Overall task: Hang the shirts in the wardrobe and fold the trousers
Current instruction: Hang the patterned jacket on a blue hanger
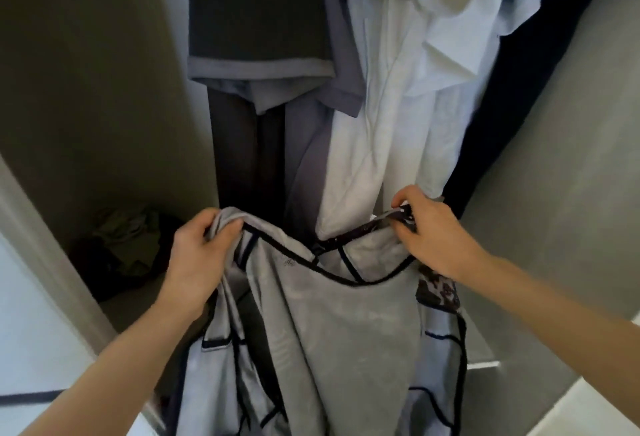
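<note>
1. Fingers of the left hand are curled round one shoulder of the grey shirt.
2. The other shoulder is pinched by the right hand, so the neck is spread wide.
3. It is held low before the hung white shirt.

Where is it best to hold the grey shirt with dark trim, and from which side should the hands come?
Probably at its two shoulders, from the near side, one hand each: the left hand and right hand grip there now, so the grey shirt hangs down with its neckline open between them.
</note>
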Available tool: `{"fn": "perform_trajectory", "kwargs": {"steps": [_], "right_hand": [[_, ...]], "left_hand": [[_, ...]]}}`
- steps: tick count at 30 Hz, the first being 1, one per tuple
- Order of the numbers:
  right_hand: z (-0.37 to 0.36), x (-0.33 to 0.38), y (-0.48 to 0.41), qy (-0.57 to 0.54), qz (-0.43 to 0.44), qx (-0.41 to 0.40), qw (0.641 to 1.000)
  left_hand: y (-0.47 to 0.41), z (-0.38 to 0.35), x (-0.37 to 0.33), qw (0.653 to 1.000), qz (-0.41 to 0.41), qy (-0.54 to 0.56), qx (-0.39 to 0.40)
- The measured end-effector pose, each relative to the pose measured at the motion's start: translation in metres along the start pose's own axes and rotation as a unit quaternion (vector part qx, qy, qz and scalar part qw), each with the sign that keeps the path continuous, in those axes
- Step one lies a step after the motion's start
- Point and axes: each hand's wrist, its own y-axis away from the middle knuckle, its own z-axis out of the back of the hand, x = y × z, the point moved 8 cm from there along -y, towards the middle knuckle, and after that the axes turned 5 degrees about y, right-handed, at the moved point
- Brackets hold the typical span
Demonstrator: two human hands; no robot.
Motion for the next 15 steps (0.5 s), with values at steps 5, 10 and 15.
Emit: {"fn": "perform_trajectory", "kwargs": {"steps": [5, 10, 15], "right_hand": [[0.001, 0.002, -0.004, -0.028, 0.031, 0.030, 0.999], [0.017, 0.015, -0.013, -0.033, 0.061, 0.061, 0.996], [0.049, 0.060, -0.028, -0.010, 0.111, 0.046, 0.993]], "left_hand": [[0.006, -0.001, -0.053, 0.994, -0.080, -0.076, -0.021], [0.013, 0.002, -0.117, 0.979, -0.154, -0.121, -0.049], [0.011, 0.010, -0.190, 0.951, -0.228, -0.185, -0.096]]}}
